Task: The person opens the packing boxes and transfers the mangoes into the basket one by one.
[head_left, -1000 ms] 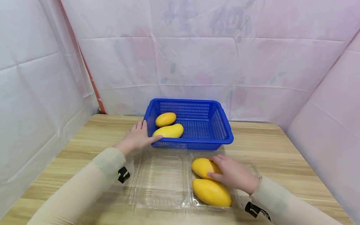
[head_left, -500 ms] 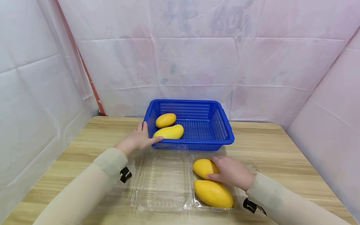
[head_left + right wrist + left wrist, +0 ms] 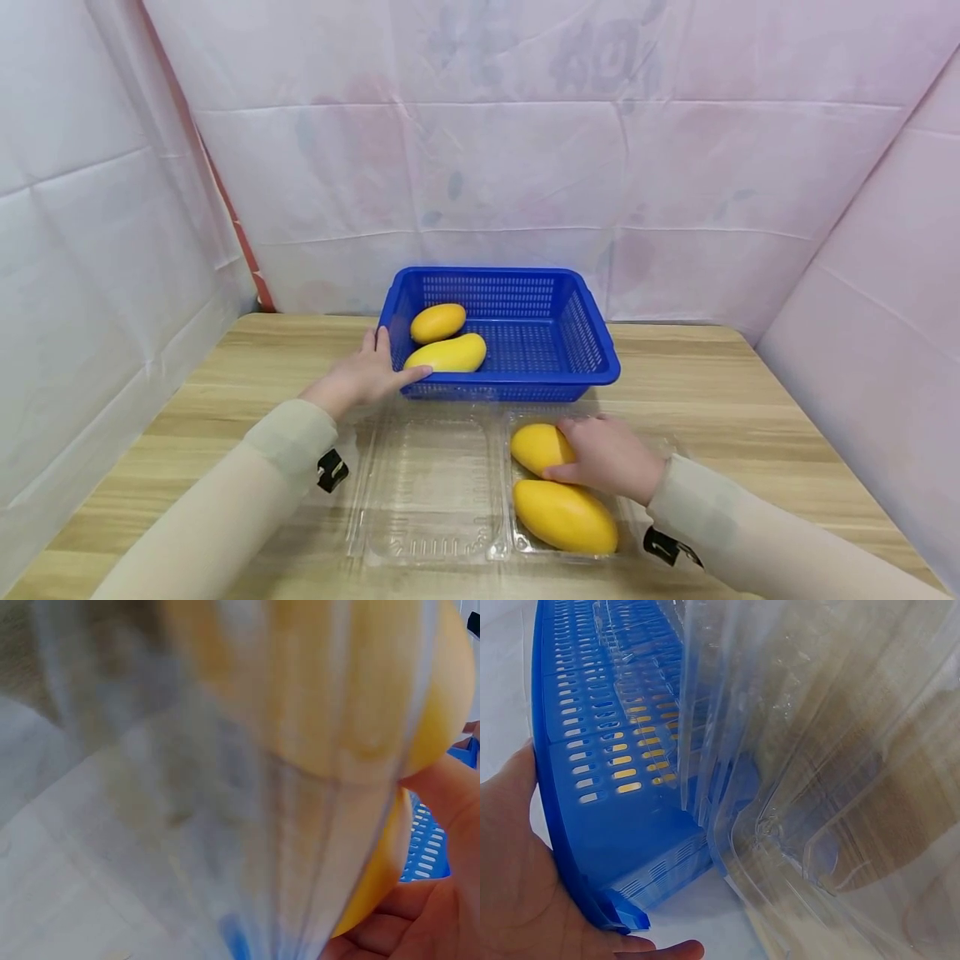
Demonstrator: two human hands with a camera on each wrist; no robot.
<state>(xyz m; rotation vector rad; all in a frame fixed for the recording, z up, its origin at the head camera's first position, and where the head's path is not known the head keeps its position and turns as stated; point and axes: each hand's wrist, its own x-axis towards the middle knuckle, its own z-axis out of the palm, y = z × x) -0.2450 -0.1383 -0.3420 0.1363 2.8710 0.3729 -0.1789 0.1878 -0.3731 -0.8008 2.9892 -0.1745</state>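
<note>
My left hand [image 3: 362, 377] holds the blue plastic basket [image 3: 525, 377] at its near left corner, thumb over the front rim and fingers along the left side. In the left wrist view, the basket's rim [image 3: 551, 817] lies against the palm. Two yellow mangoes, a rear one [image 3: 438, 323] and a front one [image 3: 447, 354], lie inside at the left. My right hand [image 3: 611, 457] grips a mango [image 3: 537, 448] in the right half of an opened clear clamshell box [image 3: 438, 492]. Another mango [image 3: 564, 517] lies in front of it in the same half.
The clamshell box lies flat on the wood-grain table [image 3: 712, 383], just in front of the basket. Its left half holds nothing. White patterned sheeting [image 3: 517, 167] stands behind the table and along both sides.
The view shifts slightly. My right hand stays on the rear mango in the box, only a little farther left. The left hand keeps its place at the basket corner.
</note>
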